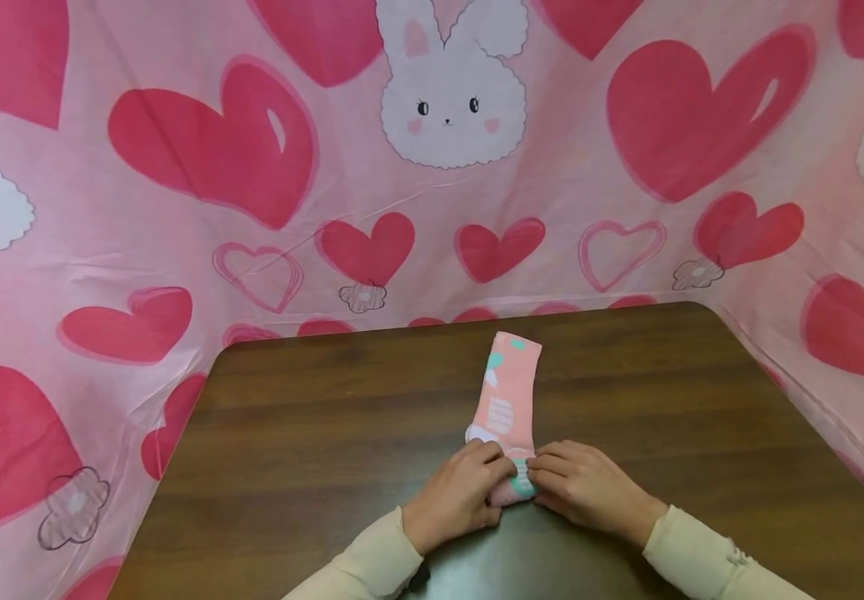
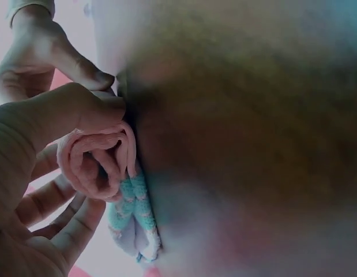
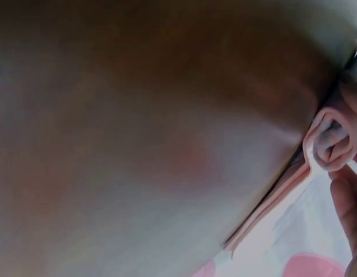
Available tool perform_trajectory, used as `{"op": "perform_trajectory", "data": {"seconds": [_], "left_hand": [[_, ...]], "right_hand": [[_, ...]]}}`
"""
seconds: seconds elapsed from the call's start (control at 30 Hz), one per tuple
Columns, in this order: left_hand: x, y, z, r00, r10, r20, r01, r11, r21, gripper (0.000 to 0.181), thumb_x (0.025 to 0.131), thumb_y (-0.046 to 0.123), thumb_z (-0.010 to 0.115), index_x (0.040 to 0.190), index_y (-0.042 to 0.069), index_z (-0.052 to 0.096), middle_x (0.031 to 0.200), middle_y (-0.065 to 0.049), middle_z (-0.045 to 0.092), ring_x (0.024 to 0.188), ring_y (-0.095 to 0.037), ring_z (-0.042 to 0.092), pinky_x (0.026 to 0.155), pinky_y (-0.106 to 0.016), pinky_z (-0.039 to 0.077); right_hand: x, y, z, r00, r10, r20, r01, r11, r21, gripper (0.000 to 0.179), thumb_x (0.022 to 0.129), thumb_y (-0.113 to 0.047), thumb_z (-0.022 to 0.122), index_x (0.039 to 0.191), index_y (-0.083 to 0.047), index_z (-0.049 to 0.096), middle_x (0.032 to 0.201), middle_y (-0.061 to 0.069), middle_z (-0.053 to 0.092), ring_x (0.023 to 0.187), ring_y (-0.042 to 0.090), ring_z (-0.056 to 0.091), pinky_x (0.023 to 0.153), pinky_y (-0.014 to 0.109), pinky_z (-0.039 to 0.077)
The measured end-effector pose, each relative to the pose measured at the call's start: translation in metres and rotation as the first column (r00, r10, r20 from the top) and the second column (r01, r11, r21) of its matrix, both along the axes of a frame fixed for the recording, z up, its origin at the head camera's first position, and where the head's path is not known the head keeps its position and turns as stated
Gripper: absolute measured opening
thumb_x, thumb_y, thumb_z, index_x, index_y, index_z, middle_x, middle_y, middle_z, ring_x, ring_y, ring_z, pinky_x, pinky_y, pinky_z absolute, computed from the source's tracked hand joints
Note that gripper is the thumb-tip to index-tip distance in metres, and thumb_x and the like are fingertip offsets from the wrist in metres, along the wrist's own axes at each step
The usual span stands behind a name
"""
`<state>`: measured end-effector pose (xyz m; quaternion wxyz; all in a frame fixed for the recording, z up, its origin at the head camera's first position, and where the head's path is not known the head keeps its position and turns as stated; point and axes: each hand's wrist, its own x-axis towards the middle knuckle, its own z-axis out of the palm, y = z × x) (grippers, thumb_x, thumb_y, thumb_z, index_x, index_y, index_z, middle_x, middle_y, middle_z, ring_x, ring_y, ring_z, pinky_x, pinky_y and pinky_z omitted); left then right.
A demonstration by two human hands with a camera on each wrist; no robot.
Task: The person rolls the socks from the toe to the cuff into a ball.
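Observation:
A pink sock (image 1: 514,392) with white and turquoise patches lies lengthwise on the table, its cuff end pointing away. The end nearest the person is rolled up; the left wrist view shows this pink roll (image 2: 91,164) as a spiral of layers above a turquoise and white fold. My left hand (image 1: 460,493) grips the roll's left end, thumb on the near side and fingers curled round it. At its right end my right hand (image 1: 591,490) pinches the roll (image 3: 334,141). Whether one sock or two lie together, I cannot tell.
The dark brown wooden table (image 1: 312,433) has rounded far corners. Behind it and along both sides hangs a pink cloth (image 1: 432,192) printed with hearts and rabbit faces.

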<state>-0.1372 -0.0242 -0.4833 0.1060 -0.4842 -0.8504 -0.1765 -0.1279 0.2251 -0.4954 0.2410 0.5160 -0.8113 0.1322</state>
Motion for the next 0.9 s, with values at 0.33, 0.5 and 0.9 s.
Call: {"op": "perform_trajectory", "data": {"seconds": [0.33,0.5,0.9], "left_hand": [[-0.001,0.004,0.001,0.999,0.031,-0.028,-0.032,0.999,-0.034,0.052,0.060,0.023,0.091,0.103,0.015,0.063,0.099,0.005,0.055,0.087,-0.011,0.050,0.075,-0.018,0.046],[-0.007,0.005,0.004,0.996,0.056,0.067,-0.059,0.998,0.036,0.048,0.061,0.021,0.090,0.100,0.013,0.063,0.091,0.005,0.057,0.080,-0.009,0.051,0.071,-0.015,0.042],[-0.016,-0.001,0.007,0.915,0.085,0.394,-0.190,0.953,0.237,0.034,0.069,0.011,0.083,0.098,0.010,0.066,0.083,0.008,0.060,0.064,0.000,0.049,0.056,-0.010,0.039]], "right_hand": [[0.005,-0.005,0.001,0.985,-0.084,0.151,0.103,0.987,-0.126,0.035,0.066,-0.010,0.087,0.095,-0.010,0.068,0.092,-0.004,0.067,0.080,0.009,0.063,0.070,0.029,0.055],[0.003,-0.006,0.007,0.944,-0.123,0.306,0.178,0.971,-0.159,0.033,0.070,-0.006,0.087,0.095,-0.010,0.067,0.082,-0.009,0.061,0.069,0.000,0.054,0.060,0.015,0.047],[-0.008,-0.003,0.007,0.808,-0.036,0.588,0.255,0.921,-0.293,0.027,0.081,-0.003,0.081,0.099,-0.015,0.066,0.084,-0.011,0.066,0.066,0.004,0.058,0.055,0.022,0.050]]}}
